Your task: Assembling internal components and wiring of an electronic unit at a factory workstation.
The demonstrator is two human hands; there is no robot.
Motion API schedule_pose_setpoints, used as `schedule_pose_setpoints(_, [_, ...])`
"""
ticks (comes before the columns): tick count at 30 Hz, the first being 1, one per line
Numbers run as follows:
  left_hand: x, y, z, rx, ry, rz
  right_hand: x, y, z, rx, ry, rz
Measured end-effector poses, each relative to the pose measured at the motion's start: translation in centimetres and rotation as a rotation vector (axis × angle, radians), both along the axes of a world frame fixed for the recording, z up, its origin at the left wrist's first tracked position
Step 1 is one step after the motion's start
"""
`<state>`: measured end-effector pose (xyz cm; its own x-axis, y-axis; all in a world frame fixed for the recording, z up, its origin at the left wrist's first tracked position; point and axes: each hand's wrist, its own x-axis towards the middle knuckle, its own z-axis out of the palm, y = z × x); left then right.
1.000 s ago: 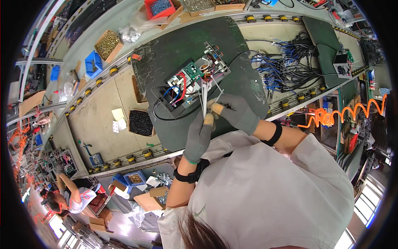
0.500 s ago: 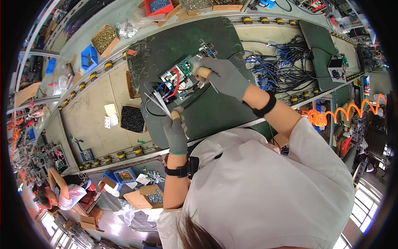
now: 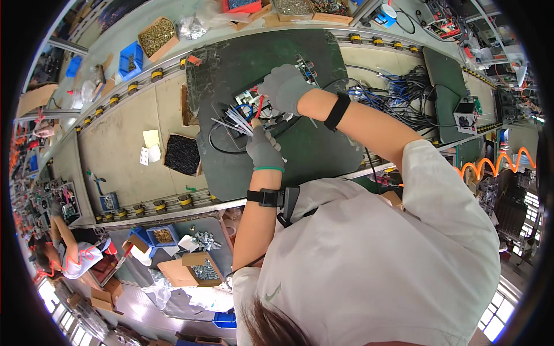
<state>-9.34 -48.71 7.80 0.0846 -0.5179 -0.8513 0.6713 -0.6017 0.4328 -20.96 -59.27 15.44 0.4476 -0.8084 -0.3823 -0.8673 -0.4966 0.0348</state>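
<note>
In my gloved left hand (image 3: 264, 149) is a bunch of thin white strips that look like cable ties (image 3: 235, 120), fanned out past the fingertips. These lie over the near left side of an electronic assembly (image 3: 251, 96) with a circuit board, red and blue wires and metal parts. My gloved right hand (image 3: 285, 89) is curled over the assembly's far right side, its fingertips hidden beneath it. What they grip cannot be made out. A red wire (image 3: 259, 106) runs between the two hands. Under everything lies a dark green board (image 3: 323, 147).
A box of small black parts (image 3: 182, 154) and paper slips (image 3: 150, 151) lie to the left. On the right is a heap of black cables (image 3: 412, 95). Roller rails (image 3: 133, 87) edge the line, with parts bins (image 3: 131, 60) behind. Another person (image 3: 72, 254) works at far left.
My left hand has moved up and right with the white cable ties, closer to the red wire. The right hand has turned and now covers more of the circuit board. The view has shifted slightly.
</note>
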Motion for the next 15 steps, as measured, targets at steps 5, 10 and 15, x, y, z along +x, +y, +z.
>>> schedule_pose_setpoints(5, [-1.3, -0.4, 0.0, 0.043, -0.126, 0.02, 0.9, -1.0, -0.3, 0.074, 0.042, 0.107])
schedule_pose_setpoints(10, [0.1, -0.5, -1.1, -0.073, 0.166, -0.015, 2.2, -1.2, -0.7, 0.193, 0.152, 0.186])
schedule_pose_setpoints(15, [0.5, 0.8, -1.2, -0.177, 0.131, -0.044, 2.2, -2.0, -0.3, 0.312, -0.007, 0.095])
